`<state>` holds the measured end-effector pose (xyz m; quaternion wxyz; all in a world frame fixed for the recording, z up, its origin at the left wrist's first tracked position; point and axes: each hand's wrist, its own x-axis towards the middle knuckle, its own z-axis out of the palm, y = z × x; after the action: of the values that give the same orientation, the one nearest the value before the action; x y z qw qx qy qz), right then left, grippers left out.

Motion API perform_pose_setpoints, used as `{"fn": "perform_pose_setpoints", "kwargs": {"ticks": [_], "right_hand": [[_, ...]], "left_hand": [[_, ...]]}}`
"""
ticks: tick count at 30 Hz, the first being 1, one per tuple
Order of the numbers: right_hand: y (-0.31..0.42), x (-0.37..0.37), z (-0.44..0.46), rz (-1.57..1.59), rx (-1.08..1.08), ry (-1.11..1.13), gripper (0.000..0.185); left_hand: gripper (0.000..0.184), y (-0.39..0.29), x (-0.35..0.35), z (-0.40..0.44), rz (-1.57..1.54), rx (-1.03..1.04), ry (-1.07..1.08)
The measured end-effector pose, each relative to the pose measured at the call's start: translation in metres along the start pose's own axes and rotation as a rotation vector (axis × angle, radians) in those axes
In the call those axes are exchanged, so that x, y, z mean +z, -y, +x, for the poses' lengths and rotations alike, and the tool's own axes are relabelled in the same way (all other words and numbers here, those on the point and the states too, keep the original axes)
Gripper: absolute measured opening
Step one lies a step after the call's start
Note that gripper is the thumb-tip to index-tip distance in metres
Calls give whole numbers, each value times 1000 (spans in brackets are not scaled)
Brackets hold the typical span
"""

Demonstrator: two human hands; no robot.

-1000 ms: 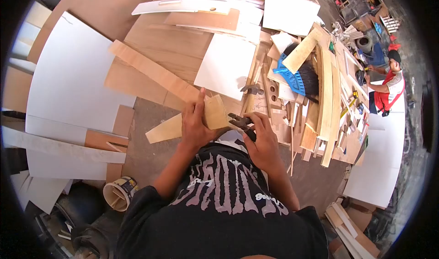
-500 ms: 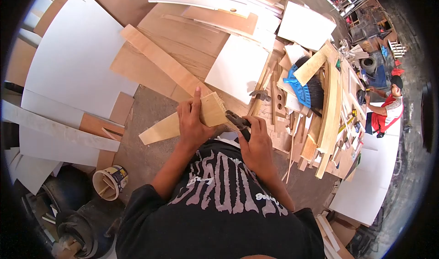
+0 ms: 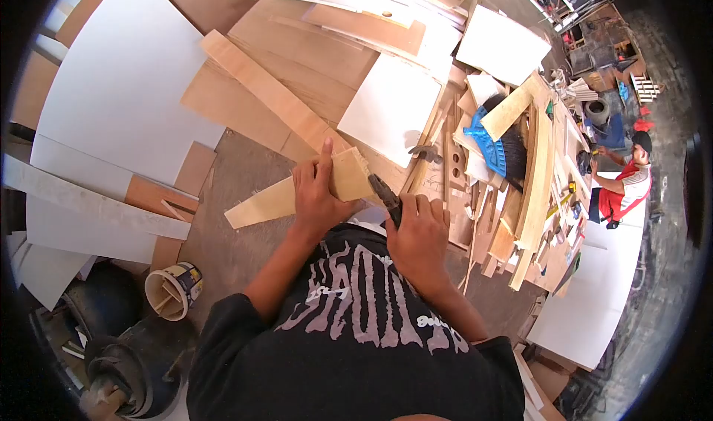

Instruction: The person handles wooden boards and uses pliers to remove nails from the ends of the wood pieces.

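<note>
Pliers (image 3: 385,194) stood at the tapered board's (image 3: 349,177) end.
The left hand (image 3: 315,192) clasped it; beside it, the right hand (image 3: 418,235) gripped the pliers; a shallow bite risked slipping.

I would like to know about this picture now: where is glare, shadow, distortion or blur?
In the head view, glare washes the upper panel nearly blank; in the head view, a grey shadow marks the panel beside the hammer; in the head view, the left sheet looks bowed and the corners black; in the head view, the pliers show no strong blur.
</note>
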<state>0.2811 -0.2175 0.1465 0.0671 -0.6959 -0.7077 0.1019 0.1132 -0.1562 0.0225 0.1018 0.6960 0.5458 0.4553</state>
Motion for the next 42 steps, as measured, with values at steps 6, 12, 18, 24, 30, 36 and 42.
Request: {"fn": "perform_pose_setpoints", "kwargs": {"ticks": [6, 12, 18, 24, 30, 36, 42], "right_hand": [[-8, 10, -5, 31, -103, -135, 32], [-15, 13, -22, 316, -49, 8, 35], [-18, 12, -62, 426, -29, 132, 42], [-5, 18, -125, 666, 93, 252, 46], [13, 49, -181, 828, 170, 337, 50], [40, 63, -208, 1061, 266, 428, 55], [45, 77, -216, 1475, 354, 614, 41]], "left_hand": [[108, -1, -7, -7, -26, 1, 28], [106, -7, -18, -21, -23, 39, 31], [103, -11, -27, -47, -41, 120, 51], [101, -17, -58, -85, -111, 198, 135], [101, -13, -91, -116, -136, 284, 253], [98, -3, -113, -138, -188, 284, 264], [96, 5, -128, -146, -207, 262, 257]]}}
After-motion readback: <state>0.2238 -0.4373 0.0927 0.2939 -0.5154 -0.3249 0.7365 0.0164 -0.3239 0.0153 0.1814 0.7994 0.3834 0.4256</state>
